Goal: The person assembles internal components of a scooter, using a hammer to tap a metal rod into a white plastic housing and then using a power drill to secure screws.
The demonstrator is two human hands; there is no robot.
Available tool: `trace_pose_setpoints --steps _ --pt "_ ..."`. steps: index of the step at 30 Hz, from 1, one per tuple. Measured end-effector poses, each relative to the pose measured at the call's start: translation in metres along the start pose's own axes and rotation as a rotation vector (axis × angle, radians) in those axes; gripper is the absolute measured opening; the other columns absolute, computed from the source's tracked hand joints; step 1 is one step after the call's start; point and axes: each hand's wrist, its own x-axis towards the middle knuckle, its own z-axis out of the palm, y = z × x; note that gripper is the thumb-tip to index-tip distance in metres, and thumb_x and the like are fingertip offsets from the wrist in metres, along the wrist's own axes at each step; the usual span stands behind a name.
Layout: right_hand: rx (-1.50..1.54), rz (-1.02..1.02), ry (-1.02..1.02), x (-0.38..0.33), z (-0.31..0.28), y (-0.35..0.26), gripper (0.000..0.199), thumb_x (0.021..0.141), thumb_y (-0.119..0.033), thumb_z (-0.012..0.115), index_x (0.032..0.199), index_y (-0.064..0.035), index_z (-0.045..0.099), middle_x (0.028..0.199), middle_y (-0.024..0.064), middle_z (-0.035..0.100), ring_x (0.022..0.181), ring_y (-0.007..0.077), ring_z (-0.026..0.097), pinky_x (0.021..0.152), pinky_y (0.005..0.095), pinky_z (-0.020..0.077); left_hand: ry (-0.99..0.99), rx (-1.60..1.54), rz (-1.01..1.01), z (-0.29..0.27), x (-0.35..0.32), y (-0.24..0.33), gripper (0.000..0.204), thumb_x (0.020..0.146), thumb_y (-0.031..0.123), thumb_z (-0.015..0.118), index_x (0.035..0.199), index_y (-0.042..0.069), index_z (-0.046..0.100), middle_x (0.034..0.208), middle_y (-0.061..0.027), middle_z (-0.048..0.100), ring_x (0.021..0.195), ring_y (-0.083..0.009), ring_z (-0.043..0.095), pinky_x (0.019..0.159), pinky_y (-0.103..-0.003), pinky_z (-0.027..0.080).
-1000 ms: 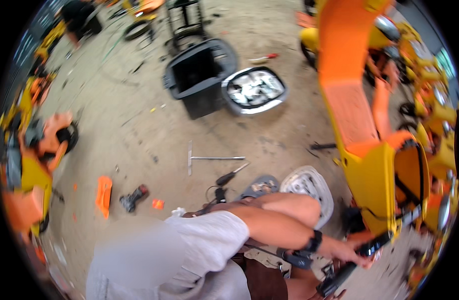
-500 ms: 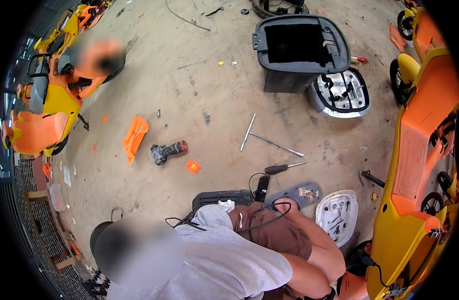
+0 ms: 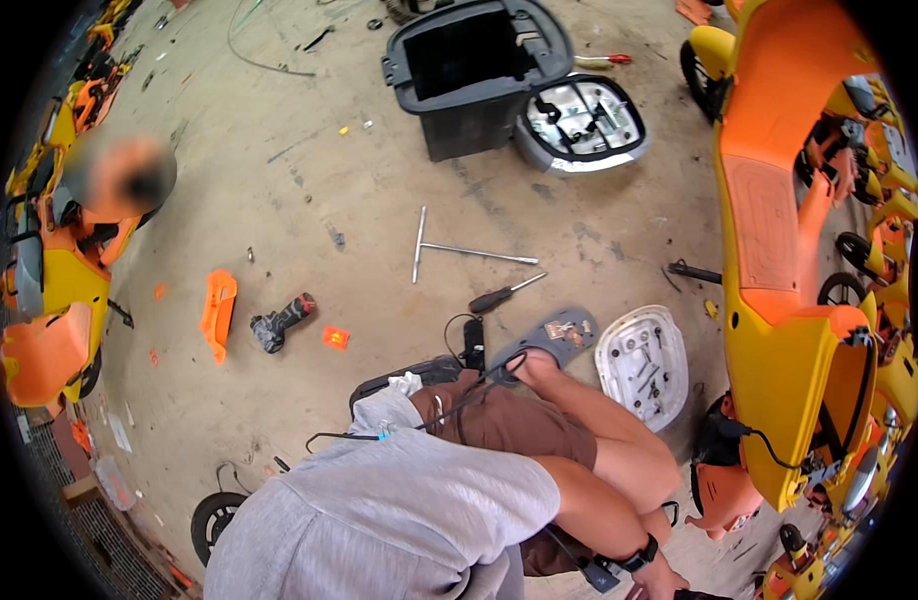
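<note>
Left hand (image 3: 661,578): lower edge of the frame, right of centre, black wristband (image 3: 640,553) above it; fingers partly cut off, so whether they grip, I cannot tell. Right hand: out of view.

Work piece: black part (image 3: 703,595), at the left hand's fingers, same edge; touching or just apart, unclear.

Handling note: best steadied from both ends, in my judgement, with the gaze lowered onto it, the black block (image 3: 599,573) under the forearm kept from snagging, and the foot kept clear of the white cover (image 3: 611,380) with its small loose parts.

Appearance: a dark sliver only; full shape and ends lie outside the frame.

Adjacent: scooter (image 3: 757,400), right side, yellow shell, orange footboard, black cord (image 3: 772,452) low down.
</note>
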Motion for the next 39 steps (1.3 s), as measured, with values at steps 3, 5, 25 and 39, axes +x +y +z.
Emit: trace_pose_setpoints --steps 3,5,25,39 --pt "0.107 -0.106 0.02 -0.023 -0.026 0.005 0.044 0.095 -0.03 0.055 0.125 0.0013 0.047 0.094 0.0078 0.055 0.062 0.0146 0.05 0.046 0.0242 0.038 -0.05 -0.001 -0.109 0.022 -0.006 -0.017 0.064 0.086 0.045 0.064 0.129 0.003 0.042 0.101 -0.0165 0.063 0.084 -0.0278 0.066 0.074 -0.037 0.054" --pt "0.163 -0.17 -0.005 -0.038 -0.047 0.003 0.043 0.095 -0.03 0.054 0.124 0.0013 0.048 0.093 0.0069 0.055 0.06 0.0135 0.049 0.043 0.0229 0.0373 -0.064 0.001 -0.144 0.023 -0.01 -0.016 0.066 0.086 0.047 0.064 0.13 0.002 0.041 0.102 -0.0172 0.063 0.086 -0.0287 0.067 0.076 -0.037 0.055" --pt "-0.143 0.066 0.218 0.127 -0.112 0.09 0.025 0.092 -0.03 0.06 0.1 -0.01 0.048 0.085 0.003 0.053 0.072 0.0156 0.051 0.058 0.0257 0.0421 0.976 -0.206 0.256 -0.115 -0.097 0.104 0.012 0.08 0.018 0.056 0.079 0.007 0.061 0.056 -0.0051 0.054 0.037 -0.0163 0.047 0.034 -0.032 0.038" --pt "-0.309 0.116 0.128 0.147 -0.157 0.073 0.043 0.097 -0.03 0.052 0.129 -0.0073 0.036 0.118 0.0095 0.052 0.103 0.0234 0.054 0.08 0.0311 0.0476 0.851 -0.114 0.122 -0.143 -0.023 0.041 0.011 0.079 0.015 0.054 0.079 0.006 0.059 0.056 -0.0097 0.057 0.037 -0.0186 0.049 0.033 -0.034 0.036"
